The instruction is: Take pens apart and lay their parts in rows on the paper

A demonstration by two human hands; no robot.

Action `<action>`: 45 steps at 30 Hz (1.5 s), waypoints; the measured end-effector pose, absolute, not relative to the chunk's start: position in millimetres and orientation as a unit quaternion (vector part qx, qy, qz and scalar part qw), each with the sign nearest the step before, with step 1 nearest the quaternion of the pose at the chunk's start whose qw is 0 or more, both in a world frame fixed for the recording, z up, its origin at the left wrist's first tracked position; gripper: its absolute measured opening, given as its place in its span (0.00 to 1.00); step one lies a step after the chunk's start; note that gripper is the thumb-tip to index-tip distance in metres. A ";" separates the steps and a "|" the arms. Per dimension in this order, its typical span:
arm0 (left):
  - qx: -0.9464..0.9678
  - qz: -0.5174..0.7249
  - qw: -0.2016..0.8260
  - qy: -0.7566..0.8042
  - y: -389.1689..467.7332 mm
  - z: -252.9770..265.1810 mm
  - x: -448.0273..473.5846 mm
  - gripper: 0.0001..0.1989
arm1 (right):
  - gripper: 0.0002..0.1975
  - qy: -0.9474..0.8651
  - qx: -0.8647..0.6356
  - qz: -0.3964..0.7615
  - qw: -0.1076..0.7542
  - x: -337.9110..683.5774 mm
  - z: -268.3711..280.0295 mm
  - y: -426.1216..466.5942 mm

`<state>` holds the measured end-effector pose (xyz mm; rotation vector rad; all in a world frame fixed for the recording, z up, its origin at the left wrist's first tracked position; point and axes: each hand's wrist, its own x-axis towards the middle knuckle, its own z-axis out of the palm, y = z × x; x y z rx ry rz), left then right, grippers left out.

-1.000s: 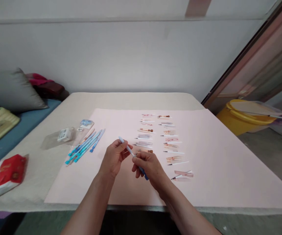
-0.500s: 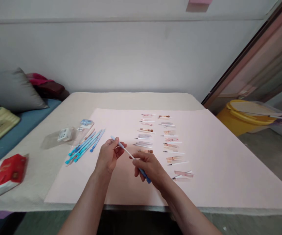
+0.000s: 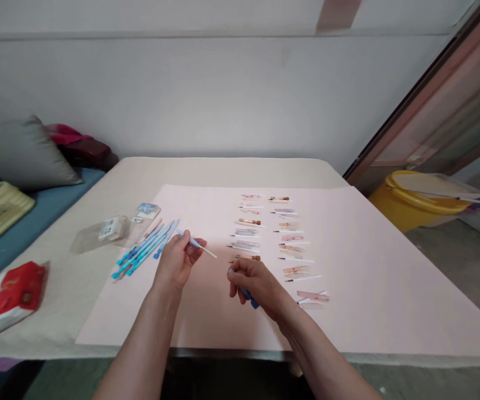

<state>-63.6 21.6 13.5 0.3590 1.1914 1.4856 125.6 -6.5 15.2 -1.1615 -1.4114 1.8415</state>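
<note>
My left hand is closed on the light-blue front half of a pen. A thin white refill sticks out of that half, pointing right and down. My right hand is wrapped around the darker blue rear half of the pen, its blocky blue end showing below the fingers. A gap separates the two halves over the pink sheet. Left of my left hand lies a bunch of blue pens. Beyond my right hand, refills and clear barrel pieces form two columns.
A clear plastic box with a white item in it and a small blue-and-white packet lie at the left. A red tissue pack sits near the left edge. A yellow bucket stands right of the table.
The pen has come apart into two halves. My left hand has moved left with the front half and refill; my right hand stays nearly in place with the rear half.
</note>
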 end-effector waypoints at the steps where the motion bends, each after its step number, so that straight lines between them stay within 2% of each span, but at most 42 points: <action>1: 0.144 0.639 0.560 0.507 22.6 14.2 -67.0 0.05 | 0.06 -0.520 -0.434 0.680 0.281 125.9 13.7 -5.8; 5: 0.151 0.625 0.577 0.504 20.1 14.9 -64.0 0.04 | 0.05 -0.476 -0.455 0.674 0.334 123.8 11.3 -4.5; 11: 0.193 0.562 0.632 0.497 8.3 9.7 -30.0 0.11 | 0.11 -0.435 -0.449 0.699 0.347 116.5 13.6 -6.6; 15: 0.206 0.547 0.643 0.495 6.3 6.7 -24.3 0.13 | 0.08 -0.438 -0.431 0.706 0.352 115.7 11.5 -6.6; 19: 0.192 0.560 0.632 0.500 9.5 5.7 -33.6 0.12 | 0.06 -0.432 -0.449 0.696 0.357 117.3 12.3 -6.9; 26: 0.038 0.589 0.636 0.498 23.1 -0.7 -53.6 0.05 | 0.04 -0.466 -0.472 0.672 0.329 120.5 20.3 -10.0; 35: -0.048 0.585 0.678 0.442 29.2 -5.7 -64.5 0.04 | 0.05 -0.464 -0.467 0.672 0.339 123.2 23.2 -9.7; 45: -0.056 0.567 0.715 0.404 28.2 -1.5 -66.2 0.05 | 0.05 -0.464 -0.466 0.672 0.342 122.7 20.7 -10.3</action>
